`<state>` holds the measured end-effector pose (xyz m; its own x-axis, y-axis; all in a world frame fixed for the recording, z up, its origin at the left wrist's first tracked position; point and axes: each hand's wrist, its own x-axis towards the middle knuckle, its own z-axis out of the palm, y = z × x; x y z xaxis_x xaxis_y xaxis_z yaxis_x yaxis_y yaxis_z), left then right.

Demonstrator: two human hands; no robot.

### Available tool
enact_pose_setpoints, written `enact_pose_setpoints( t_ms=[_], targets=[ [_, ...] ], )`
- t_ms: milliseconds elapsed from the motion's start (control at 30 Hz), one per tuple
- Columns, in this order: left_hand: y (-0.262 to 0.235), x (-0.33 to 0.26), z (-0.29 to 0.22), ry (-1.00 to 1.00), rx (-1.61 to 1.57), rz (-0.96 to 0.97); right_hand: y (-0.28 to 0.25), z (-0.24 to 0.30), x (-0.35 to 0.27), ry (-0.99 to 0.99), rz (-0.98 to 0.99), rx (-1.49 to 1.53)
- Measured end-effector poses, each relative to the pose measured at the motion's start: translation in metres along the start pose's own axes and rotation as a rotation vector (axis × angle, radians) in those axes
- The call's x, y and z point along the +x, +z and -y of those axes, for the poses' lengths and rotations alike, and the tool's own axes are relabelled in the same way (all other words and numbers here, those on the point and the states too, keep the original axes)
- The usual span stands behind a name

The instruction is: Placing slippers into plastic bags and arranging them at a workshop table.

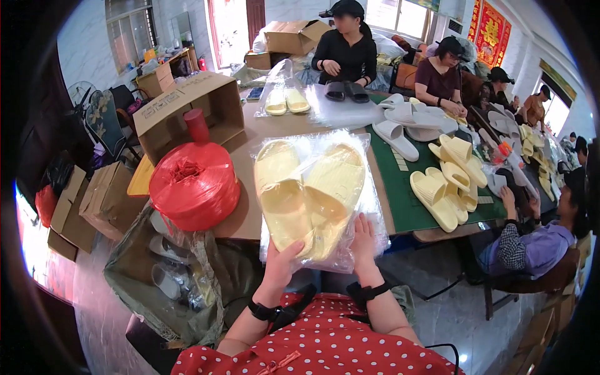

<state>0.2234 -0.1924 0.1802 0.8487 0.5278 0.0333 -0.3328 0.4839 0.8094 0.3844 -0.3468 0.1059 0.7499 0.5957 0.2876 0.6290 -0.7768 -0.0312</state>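
A pair of pale yellow slippers point(279, 187) lies side by side in a clear plastic bag point(364, 164), in front of me at the near table edge. My left hand point(282, 259) grips the bag's lower left, its thumb over the heel end of the left slipper. At the lower right, my right hand point(363, 242) rests against the bag with its fingers stretched out. Under the bag a stack of clear plastic sheets or bags point(379, 232) shows at the edge.
Left of the bag sit a red twine roll point(199, 199) and an open cardboard box point(187, 107). A sack point(215, 290) holds bagged slippers below. Yellow slippers point(437, 199) and white slippers point(395, 139) cover the green mat point(400, 199). Co-workers sit across and to the right.
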Motion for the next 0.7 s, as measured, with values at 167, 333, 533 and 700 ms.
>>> enact_pose_setpoints(
  t_ms=[167,333,533,700],
  targets=[
    [-0.011,-0.002,0.002,-0.023,-0.05,-0.013,-0.012,0.006,0.001,-0.009,0.038,0.149],
    [-0.007,-0.007,-0.011,0.027,-0.013,-0.038,-0.014,0.006,0.0,-0.005,0.035,0.198],
    [-0.026,-0.022,-0.015,0.046,0.127,-0.096,-0.013,0.008,-0.003,-0.039,-0.091,0.208],
    [-0.059,-0.045,-0.034,0.178,0.229,-0.19,-0.014,0.012,-0.004,-0.042,-0.224,0.362]
  ],
)
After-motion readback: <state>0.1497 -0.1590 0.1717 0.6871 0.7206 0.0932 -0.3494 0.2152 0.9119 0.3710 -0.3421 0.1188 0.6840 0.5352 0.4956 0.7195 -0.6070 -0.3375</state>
